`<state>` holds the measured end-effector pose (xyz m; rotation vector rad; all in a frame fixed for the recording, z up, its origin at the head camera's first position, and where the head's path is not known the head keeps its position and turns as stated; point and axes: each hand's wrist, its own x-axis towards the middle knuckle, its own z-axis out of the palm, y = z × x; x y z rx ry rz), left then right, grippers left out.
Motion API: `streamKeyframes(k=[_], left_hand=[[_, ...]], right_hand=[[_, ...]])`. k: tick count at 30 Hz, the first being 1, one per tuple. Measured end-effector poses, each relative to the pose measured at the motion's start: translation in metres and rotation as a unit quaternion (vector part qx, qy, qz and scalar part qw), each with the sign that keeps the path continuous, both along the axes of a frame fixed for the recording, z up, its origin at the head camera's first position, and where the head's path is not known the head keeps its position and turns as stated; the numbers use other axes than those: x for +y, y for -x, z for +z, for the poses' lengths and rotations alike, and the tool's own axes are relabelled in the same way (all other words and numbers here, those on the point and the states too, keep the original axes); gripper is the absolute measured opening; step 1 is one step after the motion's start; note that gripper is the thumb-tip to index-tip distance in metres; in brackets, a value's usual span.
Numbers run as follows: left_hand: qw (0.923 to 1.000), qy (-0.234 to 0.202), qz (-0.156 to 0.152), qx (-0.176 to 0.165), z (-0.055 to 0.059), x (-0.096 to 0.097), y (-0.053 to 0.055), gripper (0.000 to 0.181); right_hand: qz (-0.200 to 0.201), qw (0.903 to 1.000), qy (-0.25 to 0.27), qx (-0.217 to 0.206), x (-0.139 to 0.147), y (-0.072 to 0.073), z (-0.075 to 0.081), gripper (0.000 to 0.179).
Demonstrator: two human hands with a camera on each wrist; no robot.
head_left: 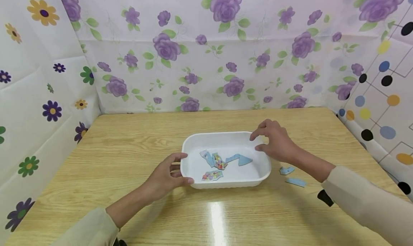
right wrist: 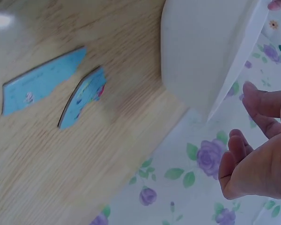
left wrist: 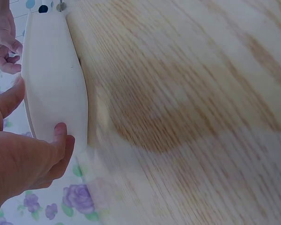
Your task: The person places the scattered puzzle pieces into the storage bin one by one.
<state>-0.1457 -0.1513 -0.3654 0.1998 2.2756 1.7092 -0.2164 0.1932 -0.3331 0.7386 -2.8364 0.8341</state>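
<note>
A white plastic tray [head_left: 226, 183] stands on the wooden table. My left hand [head_left: 162, 179] grips its left end, thumb at the front corner and fingers against the end wall, as the left wrist view also shows. Over the tray's right end, my right hand [head_left: 275, 140] hovers with bent, spread fingers and nothing between them. Inside the tray lie several flat printed pieces with irregular edges, among them a multicoloured piece [head_left: 212, 175] and a blue triangular piece [head_left: 245, 160]. Two more blue pieces lie outside on the right: a small patterned piece [right wrist: 84, 97] and a longer piece [right wrist: 44, 83].
The wooden table [head_left: 135, 142] reaches back to a wall sheet [head_left: 200, 59] with purple flowers. Patterned sheets also hang at the left and right sides. A small black object [head_left: 325, 198] shows beside the right sleeve [head_left: 364, 199].
</note>
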Motion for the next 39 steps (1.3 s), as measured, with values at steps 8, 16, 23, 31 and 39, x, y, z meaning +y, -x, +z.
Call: streamKeyframes(k=[8, 16, 23, 31, 39], left_hand=[[1.0000, -0.006, -0.003, -0.003, 0.000, 0.000, 0.000, 0.081], [1.0000, -0.002, 0.000, -0.005, 0.000, 0.000, 0.000, 0.080], [1.0000, 0.005, 0.005, -0.002, -0.003, 0.001, 0.000, 0.081], [1.0000, 0.004, 0.008, -0.004, -0.004, 0.001, 0.001, 0.082], [0.9999, -0.007, 0.003, -0.007, -0.004, 0.000, 0.001, 0.082]], right_hand=[[-0.029, 0.9993, -0.018, 0.016, 0.021, -0.001, -0.006, 0.023], [-0.052, 0.9983, -0.008, 0.024, 0.047, -0.005, -0.015, 0.023], [-0.048, 0.9988, -0.009, 0.002, 0.074, -0.005, -0.021, 0.020], [-0.032, 0.9979, -0.011, -0.055, 0.097, -0.008, -0.033, 0.020], [-0.017, 0.9974, -0.012, -0.069, 0.105, -0.010, -0.042, 0.020]])
